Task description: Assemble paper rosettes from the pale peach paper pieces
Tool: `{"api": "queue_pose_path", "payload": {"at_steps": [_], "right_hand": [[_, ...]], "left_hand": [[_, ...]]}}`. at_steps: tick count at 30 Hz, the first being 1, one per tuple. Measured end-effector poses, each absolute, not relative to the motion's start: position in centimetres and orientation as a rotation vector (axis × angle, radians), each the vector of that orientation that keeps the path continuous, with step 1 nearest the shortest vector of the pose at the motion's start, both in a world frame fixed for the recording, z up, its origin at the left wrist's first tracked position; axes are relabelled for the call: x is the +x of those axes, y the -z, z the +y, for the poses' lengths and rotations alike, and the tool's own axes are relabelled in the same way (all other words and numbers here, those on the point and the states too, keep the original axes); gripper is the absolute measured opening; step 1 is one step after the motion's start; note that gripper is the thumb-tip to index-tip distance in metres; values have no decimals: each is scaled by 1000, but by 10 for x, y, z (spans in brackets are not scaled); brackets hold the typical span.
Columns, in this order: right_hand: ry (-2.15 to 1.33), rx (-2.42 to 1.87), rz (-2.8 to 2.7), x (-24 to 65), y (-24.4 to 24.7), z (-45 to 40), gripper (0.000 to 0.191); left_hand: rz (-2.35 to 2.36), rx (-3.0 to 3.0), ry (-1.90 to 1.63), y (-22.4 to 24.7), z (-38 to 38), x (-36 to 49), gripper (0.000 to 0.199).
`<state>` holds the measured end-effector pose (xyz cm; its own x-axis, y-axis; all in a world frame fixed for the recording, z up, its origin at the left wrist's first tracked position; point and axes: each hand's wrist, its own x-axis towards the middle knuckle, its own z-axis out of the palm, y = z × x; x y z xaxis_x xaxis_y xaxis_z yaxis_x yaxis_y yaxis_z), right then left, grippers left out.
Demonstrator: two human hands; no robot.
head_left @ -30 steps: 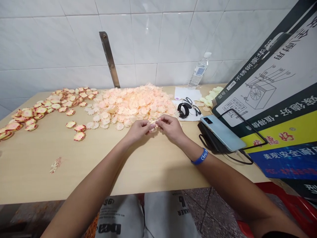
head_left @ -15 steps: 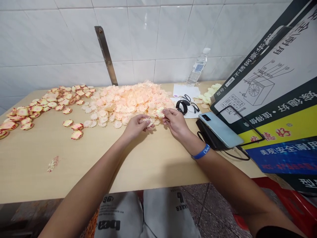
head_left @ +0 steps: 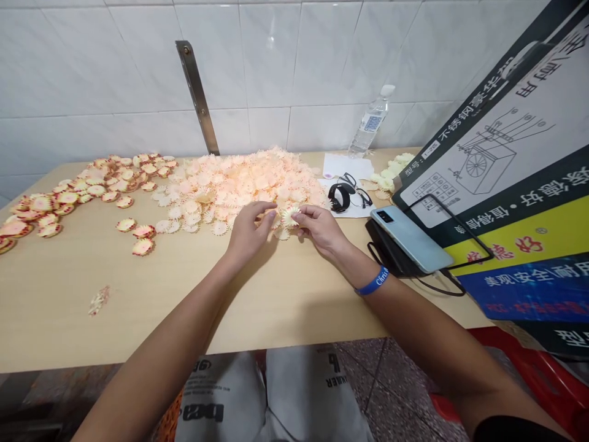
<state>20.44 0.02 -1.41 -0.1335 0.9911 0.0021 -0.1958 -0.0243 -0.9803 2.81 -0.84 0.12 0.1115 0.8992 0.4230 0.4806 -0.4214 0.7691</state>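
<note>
Pinching grip on the right: the right hand (head_left: 319, 229) holds a fringed pale rosette (head_left: 289, 216) between thumb and fingertips, at the middle of the frame, by the near edge of a heap of peach rosettes (head_left: 239, 187). The left hand (head_left: 248, 228) has its fingers bunched just beside the rosette; whether they touch it or hold anything cannot be told.

It looks like paper, so it should weigh almost nothing and be fairly soft. The thin fringe would probably crease or tear easily, so the firm centre seems the safer place to hold, with a light pinch.

No container shows; everything lies loose on the counter (head_left: 92, 273). Red-rimmed rosettes (head_left: 69, 199) spread across the left side of the frame, and a small crumpled scrap (head_left: 98, 300) lies alone at lower left. Cream rosettes (head_left: 389, 175) sit at upper right beside a sheet of paper (head_left: 347, 166), which lies near a black band (head_left: 339, 197) and glasses (head_left: 352, 190). A water bottle (head_left: 370, 123) stands against the tiled wall (head_left: 276, 67), and a smartphone (head_left: 407, 238) lies to the right of the hands.
</note>
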Motion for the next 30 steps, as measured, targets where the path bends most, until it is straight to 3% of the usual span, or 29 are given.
{"api": "queue_pose_path", "payload": {"at_steps": [7,22,30], "right_hand": [[-1339,-1015,-1197,201,16,-1,42],[-1369,-942,-1306,197,18,-2,40],[-1377,-987,-1167,206,18,4,43]], "left_hand": [[1264,1821,-1191,-2,-14,37,16],[1248,1524,-1248,-3,-12,36,14],[1259,1099,-1490,-6,15,2,32]]}}
